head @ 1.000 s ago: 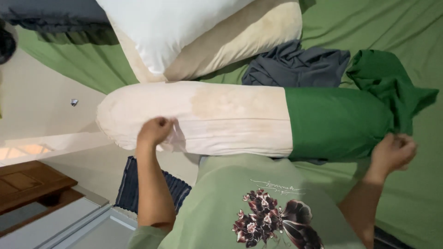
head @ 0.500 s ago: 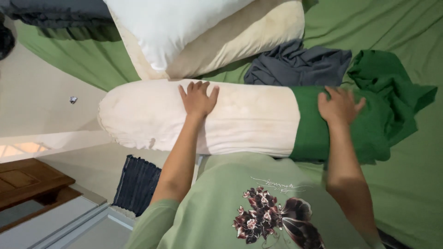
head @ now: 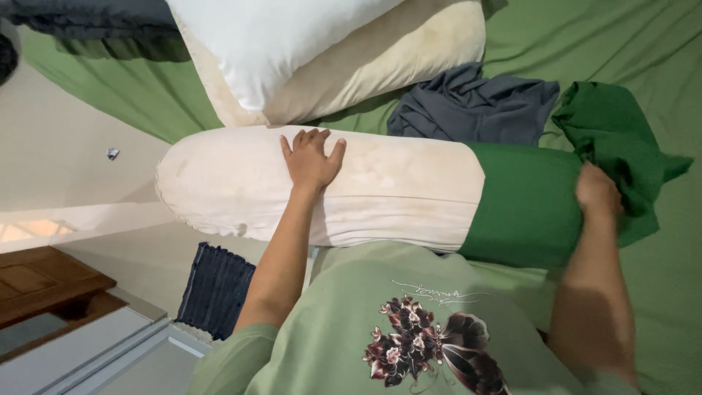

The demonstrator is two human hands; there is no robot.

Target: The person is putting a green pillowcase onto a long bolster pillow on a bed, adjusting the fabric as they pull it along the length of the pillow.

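A long cream bolster pillow (head: 241, 183) lies across the edge of a bed with a green sheet (head: 658, 292). A dark green cover (head: 530, 201) is pulled over the bolster's right end, with loose fabric bunched beyond it. My left hand (head: 311, 157) rests flat on the bare cream part, fingers spread. My right hand (head: 598, 192) grips the green cover at the bolster's right end.
Two large pillows, white (head: 270, 36) and cream (head: 380, 66), lie behind the bolster. A crumpled grey cloth (head: 475, 106) sits next to them. A dark folded blanket (head: 88, 22) is at the top left. A dark ribbed mat (head: 216, 289) and wooden furniture (head: 44, 281) are on the floor.
My right hand slid from the top of the green cover to the bolster's right end and closed on the fabric. The cover now lies smoother. My left hand stayed put.
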